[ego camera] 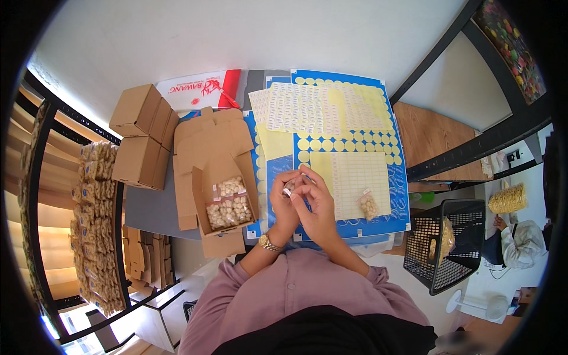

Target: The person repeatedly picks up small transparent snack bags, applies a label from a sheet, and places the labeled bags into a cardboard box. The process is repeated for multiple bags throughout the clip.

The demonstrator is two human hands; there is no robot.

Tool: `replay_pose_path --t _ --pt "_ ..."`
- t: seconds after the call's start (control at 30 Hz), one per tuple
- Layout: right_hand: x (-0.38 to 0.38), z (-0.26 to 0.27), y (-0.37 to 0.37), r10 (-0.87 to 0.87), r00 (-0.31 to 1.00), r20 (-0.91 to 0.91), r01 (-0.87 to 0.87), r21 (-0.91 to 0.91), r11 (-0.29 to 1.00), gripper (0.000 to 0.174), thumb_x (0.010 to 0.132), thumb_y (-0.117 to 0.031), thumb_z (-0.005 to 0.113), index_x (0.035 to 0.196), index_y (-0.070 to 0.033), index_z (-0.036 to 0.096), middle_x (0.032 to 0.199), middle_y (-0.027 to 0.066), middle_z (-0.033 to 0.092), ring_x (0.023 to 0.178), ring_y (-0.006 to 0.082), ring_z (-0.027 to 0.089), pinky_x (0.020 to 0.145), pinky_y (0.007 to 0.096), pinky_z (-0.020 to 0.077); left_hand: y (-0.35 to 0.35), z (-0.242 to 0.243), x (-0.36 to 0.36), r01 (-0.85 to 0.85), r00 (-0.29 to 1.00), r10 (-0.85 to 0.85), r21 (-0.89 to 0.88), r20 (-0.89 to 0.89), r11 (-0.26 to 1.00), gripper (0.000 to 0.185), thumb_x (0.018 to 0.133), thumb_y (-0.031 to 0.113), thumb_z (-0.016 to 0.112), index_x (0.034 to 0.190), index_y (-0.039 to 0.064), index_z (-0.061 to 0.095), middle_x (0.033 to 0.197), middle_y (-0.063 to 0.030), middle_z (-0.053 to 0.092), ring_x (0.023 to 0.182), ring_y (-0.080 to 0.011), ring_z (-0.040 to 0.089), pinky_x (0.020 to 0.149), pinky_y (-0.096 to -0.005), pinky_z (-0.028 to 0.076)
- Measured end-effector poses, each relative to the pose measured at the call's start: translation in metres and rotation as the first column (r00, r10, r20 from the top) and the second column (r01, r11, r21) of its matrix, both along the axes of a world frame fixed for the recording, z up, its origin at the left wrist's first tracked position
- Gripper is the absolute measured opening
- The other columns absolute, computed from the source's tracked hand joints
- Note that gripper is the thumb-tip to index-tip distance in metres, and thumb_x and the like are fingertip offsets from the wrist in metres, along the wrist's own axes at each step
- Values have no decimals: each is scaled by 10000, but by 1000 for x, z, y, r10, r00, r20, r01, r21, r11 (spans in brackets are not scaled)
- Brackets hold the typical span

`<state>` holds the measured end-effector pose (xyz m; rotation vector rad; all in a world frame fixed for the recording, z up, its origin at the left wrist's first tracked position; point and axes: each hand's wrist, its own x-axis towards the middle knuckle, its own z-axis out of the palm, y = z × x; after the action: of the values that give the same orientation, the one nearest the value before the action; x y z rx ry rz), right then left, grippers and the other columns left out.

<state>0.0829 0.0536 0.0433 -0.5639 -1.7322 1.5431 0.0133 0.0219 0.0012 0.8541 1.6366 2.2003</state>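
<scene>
Between my two hands is a small clear plastic bag [293,183] of pale pieces, mostly covered by my fingers. My left hand [283,199] holds it from the left, a gold-and-silver watch [265,242] on that wrist. Thumb and fingertips of my right hand [320,205] pinch at a small white label [287,192] on the bag. A similar labelled bag [368,206] lies to the right on a sheet of stickers [355,177]. To the left, an open cardboard box [199,202] holds several such bags [230,212].
Unfolded cardboard [215,133] lies behind the open box, near stacked closed boxes [137,111]. Label sheets [306,108] cover a blue sticker sheet [397,191]. Filled packets hang at left [95,222]. A black crate [461,235] stands at right; another person [523,244] sits beyond.
</scene>
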Motion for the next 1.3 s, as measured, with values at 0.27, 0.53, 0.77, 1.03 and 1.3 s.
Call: replay_pose_path --t 0.27,0.53,0.77,1.03,1.3 --pt "6 -14 134 -215 960 179 164 260 951 102 829 -119 618 882 -33 624 995 115 607 944 217 591 782 323 467 -9 0 -8 134 912 -122 -2 391 991 114 901 52 568 996 -4 541 973 -91 615 816 -122 617 633 -251 545" --pt "-68 -14 305 -272 492 827 -69 348 935 379 703 -306 688 829 50 662 799 168 672 740 215 663 682 330 524 -4 -19 -13 164 879 -136 -21 458 986 107 903 59 567 984 4 525 983 -100 613 804 -127 620 605 -271 562" --pt "-104 -38 336 -144 397 906 0 157 988 340 675 -210 695 813 97 644 735 175 670 588 218 664 537 295 554 -5 -23 -13 172 873 -140 -25 468 985 107 901 58 569 985 7 527 977 -95 609 806 -120 617 622 -263 563" --pt "-104 -39 337 -91 393 915 22 89 996 318 675 -187 697 829 88 649 753 169 672 614 198 666 569 287 562 -6 -18 -11 164 881 -131 -35 454 986 92 900 56 565 978 12 544 950 -79 602 788 -119 617 610 -255 562" --pt "-102 -44 344 -31 431 902 24 23 999 316 670 -190 707 816 84 648 753 160 666 627 193 659 579 289 561 -5 -20 -12 180 880 -147 -31 453 983 108 901 58 567 993 10 535 970 -80 608 802 -114 614 625 -247 556"
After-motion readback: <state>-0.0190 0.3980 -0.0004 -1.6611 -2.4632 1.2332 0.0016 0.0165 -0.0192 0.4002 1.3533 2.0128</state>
